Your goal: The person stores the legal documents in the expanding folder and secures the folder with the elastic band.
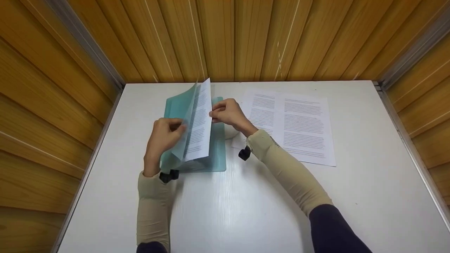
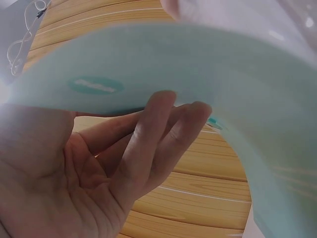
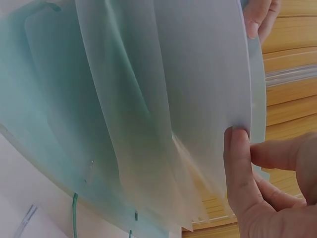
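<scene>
A teal folder [image 1: 219,154] lies opened on the white table, with translucent leaves and a printed sheet of paper [image 1: 200,123] standing up from it. At its left, my left hand [image 1: 164,136] holds the raised translucent cover [image 2: 163,64] by its edge; the thumb is hidden in the left wrist view. On the far side of the sheet, my right hand [image 1: 229,113] pinches the paper's right edge between thumb and fingers. The right wrist view shows those fingertips [image 3: 237,139] on the paper [image 3: 203,64], with loose clear leaves [image 3: 133,124] hanging beside it.
More printed sheets [image 1: 304,126] lie on the table to the right, partly overlapping. A rounded white object [image 1: 231,133] sits partly hidden below the right hand. Wood-patterned walls [image 1: 218,38] enclose the white table [image 1: 225,211] at the back and sides.
</scene>
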Tool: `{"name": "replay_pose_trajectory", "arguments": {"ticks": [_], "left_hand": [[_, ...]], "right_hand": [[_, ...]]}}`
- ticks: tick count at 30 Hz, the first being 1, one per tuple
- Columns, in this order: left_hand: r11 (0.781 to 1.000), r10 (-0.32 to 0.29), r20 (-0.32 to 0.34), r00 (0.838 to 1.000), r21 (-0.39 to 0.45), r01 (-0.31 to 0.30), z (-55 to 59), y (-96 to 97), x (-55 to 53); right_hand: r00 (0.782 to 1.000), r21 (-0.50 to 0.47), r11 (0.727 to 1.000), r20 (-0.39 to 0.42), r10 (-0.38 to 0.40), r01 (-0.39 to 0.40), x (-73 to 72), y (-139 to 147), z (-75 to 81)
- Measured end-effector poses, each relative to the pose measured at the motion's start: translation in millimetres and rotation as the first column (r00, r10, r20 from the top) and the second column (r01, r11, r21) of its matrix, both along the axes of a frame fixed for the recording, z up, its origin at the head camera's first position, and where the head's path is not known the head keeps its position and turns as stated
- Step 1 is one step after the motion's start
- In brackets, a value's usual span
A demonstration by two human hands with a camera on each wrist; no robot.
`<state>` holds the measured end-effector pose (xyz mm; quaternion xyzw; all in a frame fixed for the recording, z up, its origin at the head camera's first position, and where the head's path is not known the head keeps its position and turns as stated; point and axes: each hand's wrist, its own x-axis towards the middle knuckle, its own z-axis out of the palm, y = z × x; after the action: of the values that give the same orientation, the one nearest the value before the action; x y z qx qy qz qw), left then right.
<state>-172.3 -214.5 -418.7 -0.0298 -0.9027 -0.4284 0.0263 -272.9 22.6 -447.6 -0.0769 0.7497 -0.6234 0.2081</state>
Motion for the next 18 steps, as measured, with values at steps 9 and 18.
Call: {"name": "replay_pose_trajectory", "arguments": {"ticks": [9, 18], "left_hand": [[1.0, -0.008, -0.002, 1.0, 0.009, 0.008, -1.2, 0.3, -0.5], [1.0, -0.006, -0.012, 1.0, 0.006, 0.006, -0.7, 0.2, -1.0]], "right_hand": [[0.998, 0.056, 0.998, -0.061, 0.01, -0.006, 1.1, -3.6, 6.9], [0.997, 0.039, 0.999, -0.076, 0.009, -0.006, 1.2, -7.8, 10.3]]}}
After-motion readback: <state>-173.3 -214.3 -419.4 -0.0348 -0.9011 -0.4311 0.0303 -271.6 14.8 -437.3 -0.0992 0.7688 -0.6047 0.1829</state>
